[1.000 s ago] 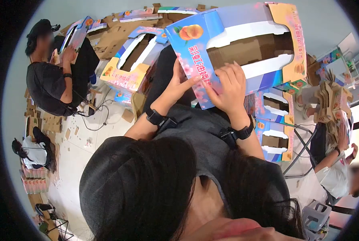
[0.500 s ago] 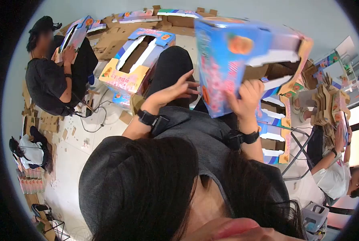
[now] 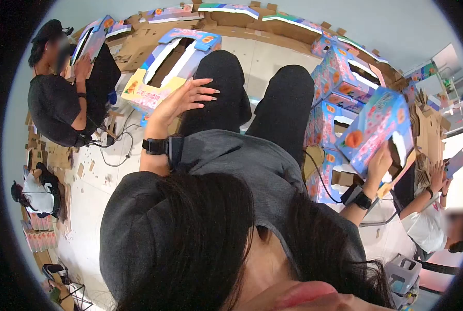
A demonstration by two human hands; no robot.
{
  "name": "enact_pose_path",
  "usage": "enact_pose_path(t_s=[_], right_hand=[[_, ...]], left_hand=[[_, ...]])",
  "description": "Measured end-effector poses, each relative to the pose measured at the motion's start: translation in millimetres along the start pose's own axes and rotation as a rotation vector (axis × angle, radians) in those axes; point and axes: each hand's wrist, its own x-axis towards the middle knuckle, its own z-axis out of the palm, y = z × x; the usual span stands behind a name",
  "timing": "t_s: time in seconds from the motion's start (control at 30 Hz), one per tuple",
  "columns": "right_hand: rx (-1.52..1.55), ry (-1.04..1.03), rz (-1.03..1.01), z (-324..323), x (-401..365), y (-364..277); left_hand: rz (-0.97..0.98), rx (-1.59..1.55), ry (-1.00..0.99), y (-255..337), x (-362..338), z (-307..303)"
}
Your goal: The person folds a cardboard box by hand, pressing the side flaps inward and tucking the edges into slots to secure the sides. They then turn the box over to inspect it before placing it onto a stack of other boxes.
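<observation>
My right hand (image 3: 378, 165) grips a printed cardboard fruit box (image 3: 368, 127) by its open cut-out side, off to my right. The box is blue and pink with peach pictures, and it is tilted in the air beside other boxes. My left hand (image 3: 186, 98) is empty, its fingers stretched out above my left thigh. Just beyond that hand stands another fruit box (image 3: 147, 96) with a yellow end panel and a long opening on top. Part of my right hand's fingers is hidden inside the held box.
Stacked fruit boxes (image 3: 331, 122) rise on my right, with a black cable (image 3: 322, 179) in front. Flattened cardboard (image 3: 231, 26) lies along the wall. One person (image 3: 60, 103) works on the left, another (image 3: 428, 228) on the right, and a third (image 3: 39, 197) sits farther off.
The box in my right hand has swung from in front of me to the right, beside the stacked boxes. My left hand has come away from it, moving left.
</observation>
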Motion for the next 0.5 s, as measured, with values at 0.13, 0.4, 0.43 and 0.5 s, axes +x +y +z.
enact_pose_path(t_s=[0.13, 0.4, 0.43, 0.5], right_hand=[[-0.232, -0.227, -0.049, 12, -40, 64], [-0.466, -0.648, 0.052, 50, -115, 147], [-0.566, -0.687, 0.031, 61, -126, 166], [-0.611, -0.604, 0.191, 64, -132, 151]], left_hand=[[0.000, 0.027, -0.007, -1, 4, 5], [-0.031, 0.024, 0.031, -8, 9, 6], [-0.031, 0.019, 0.033, -9, 10, 5], [-0.028, 0.018, 0.040, -9, 10, 5]])
